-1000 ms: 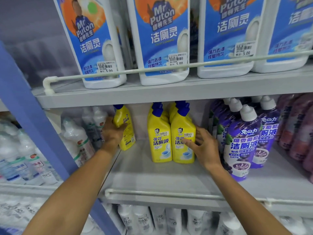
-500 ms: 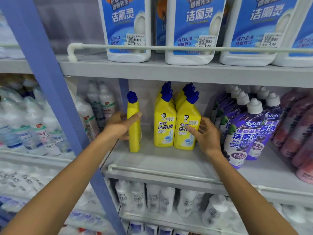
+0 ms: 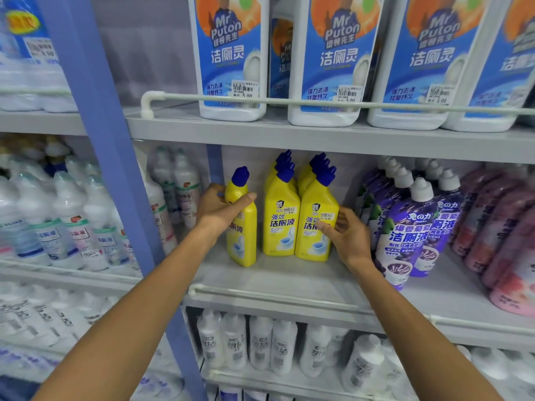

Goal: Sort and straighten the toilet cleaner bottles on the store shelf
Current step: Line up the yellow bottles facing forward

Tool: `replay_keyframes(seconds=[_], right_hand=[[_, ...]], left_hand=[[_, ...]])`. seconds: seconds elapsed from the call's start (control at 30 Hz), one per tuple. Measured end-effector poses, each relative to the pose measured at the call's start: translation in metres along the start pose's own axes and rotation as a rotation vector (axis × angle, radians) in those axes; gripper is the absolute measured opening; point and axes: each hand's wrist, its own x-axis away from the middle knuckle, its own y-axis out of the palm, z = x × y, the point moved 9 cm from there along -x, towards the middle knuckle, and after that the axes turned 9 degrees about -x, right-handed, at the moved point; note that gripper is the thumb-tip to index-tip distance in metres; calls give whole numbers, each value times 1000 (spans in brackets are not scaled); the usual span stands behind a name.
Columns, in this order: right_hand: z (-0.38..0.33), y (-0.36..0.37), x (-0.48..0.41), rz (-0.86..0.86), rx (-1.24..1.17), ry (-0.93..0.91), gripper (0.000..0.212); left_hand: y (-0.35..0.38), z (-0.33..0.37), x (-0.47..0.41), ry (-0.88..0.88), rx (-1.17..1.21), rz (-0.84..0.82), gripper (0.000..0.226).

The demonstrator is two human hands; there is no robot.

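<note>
Grey store shelf (image 3: pixel 289 280) work: the left hand (image 3: pixel 224 208) wraps the stray yellow toilet cleaner bottle (image 3: pixel 243 247) standing just left of the yellow rows (image 3: pixel 280 221), probably to close that gap, while the right hand (image 3: pixel 348 241) clasps the front-right bottle (image 3: pixel 317 204), likely steadying it.

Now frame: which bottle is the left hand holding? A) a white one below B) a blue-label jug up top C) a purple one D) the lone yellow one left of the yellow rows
D: the left hand curls round the shoulder of the lone yellow bottle, apart from the yellow rows; the right hand holds the front right yellow bottle.
</note>
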Motion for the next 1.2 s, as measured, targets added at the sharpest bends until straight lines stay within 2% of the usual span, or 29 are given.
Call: replay_keyframes(seconds=[0.07,0.1,0.17,0.2,0.37,0.53,0.87,1.0,1.2], right_hand=[[0,0,1,-3,-10,6,47],[-1,1,1,-5,-16,8,47],[-4,1,1,-18,-11,11,46],[-5,2,0,-25,-4,14,46],[-8,1,-4,-56,23,45,48],[-10,2,-2,-53,34,49,47],[-6,-1,2,31,71,55,42],[-6,-1,1,11,81,61,43],[-9,-1,1,-4,86,83,41]], left_hand=[[3,2,7,33,-46,-64,61],[8,0,14,40,-62,-154,55],[18,-10,26,56,-117,-348,59],[19,-16,30,85,-149,-386,64],[23,-24,34,190,-190,-199,63],[50,-12,47,217,-245,-122,74],[77,4,64,217,-295,69,69],[79,5,68,201,-322,104,69],[78,2,59,235,-313,67,66]])
